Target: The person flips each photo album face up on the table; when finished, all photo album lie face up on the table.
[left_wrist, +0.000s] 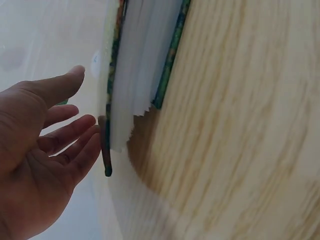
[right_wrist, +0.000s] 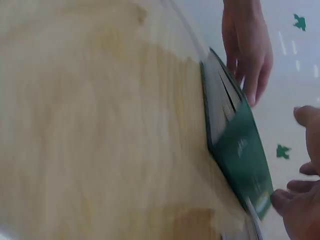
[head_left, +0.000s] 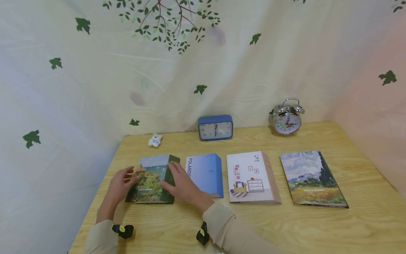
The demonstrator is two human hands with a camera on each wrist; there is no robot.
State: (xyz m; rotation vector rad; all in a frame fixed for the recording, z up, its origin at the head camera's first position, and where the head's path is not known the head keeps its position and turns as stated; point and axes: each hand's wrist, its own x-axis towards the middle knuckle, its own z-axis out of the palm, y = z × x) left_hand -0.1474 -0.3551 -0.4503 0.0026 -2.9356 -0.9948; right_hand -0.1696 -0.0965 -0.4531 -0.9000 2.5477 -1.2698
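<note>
A green photo album [head_left: 149,180] with a painted seaside cover lies at the left of the wooden table. Beside its left edge is my left hand [head_left: 118,187], thumb over the cover and fingers loosely bent. In the left wrist view, the fingertips [left_wrist: 90,122] are right at the edge of the album's cover [left_wrist: 107,145], and its white pages show. My right hand [head_left: 185,187] is at the dark green spine, with the fingers extended toward the top and the thumb lower down. The right wrist view shows the spine [right_wrist: 242,155] close to the right fingertips [right_wrist: 281,197].
To the right lie a blue Polaroid album [head_left: 206,174], a white album with furniture drawings [head_left: 250,180] and a landscape-covered album [head_left: 311,180]. Behind stand a small white bear figure [head_left: 155,140], a blue clock [head_left: 215,127] and a silver alarm clock [head_left: 287,121], before a leaf-patterned curtain [head_left: 177,88].
</note>
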